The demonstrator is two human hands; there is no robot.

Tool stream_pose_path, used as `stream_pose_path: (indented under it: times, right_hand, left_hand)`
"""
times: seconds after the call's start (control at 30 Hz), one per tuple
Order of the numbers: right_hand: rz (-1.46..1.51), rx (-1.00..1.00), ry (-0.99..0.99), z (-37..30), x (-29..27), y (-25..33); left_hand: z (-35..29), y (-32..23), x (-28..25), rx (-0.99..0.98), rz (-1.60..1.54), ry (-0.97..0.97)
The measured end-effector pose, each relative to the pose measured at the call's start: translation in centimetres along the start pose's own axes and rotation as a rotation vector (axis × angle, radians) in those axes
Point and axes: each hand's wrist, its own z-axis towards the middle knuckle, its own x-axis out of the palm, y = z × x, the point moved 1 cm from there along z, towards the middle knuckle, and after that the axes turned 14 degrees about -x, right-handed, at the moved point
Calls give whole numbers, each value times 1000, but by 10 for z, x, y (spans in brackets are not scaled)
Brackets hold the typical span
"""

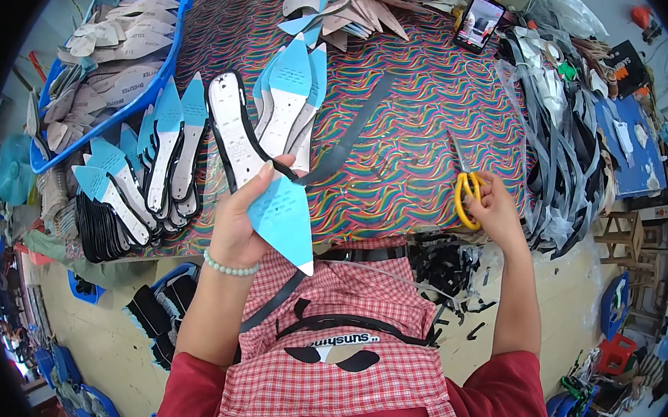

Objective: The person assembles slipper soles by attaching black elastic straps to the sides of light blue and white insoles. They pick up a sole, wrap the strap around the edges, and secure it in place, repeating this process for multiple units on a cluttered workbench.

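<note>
Between the thumb and fingers of my left hand (237,220) is a shoe insole (280,214) with a blue pointed toe, its toe turned toward me. Black edging runs around its white heel end. A dark grey strip (354,128) trails from it over the table to the right, and another length hangs below my left hand. At the right, my right hand (497,211) is closed on a yellow handle of the scissors (462,189), whose blades point away from me. Just beyond the held insole lie several unedged insoles (286,103).
Left of my hand lie several edged insoles (168,148). A blue basket (184,1) full of insole pieces stands behind them. More pieces (357,14) are piled at the back, beside a phone (480,22). Grey strips (548,131) hang at the table's right edge; the cloth (429,90) is wavy-patterned.
</note>
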Motion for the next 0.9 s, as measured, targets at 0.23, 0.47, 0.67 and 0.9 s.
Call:
stream_pose_path:
  times: [0.23,0.47,0.67,0.9]
  right_hand:
    - [130,-490,259,-50,90,89]
    - [22,-498,327,-38,135,124]
    - [-126,-556,127,-42,127,94]
    - [-459,-581,-321,-15,52,55]
  left_hand:
    - [-7,-9,-14,-126,-151,165]
    - [-15,-7,-20,-226,-215,272]
    - [-12,1,-8,-142,-56,93]
    - [-7,15,6,38,297,7]
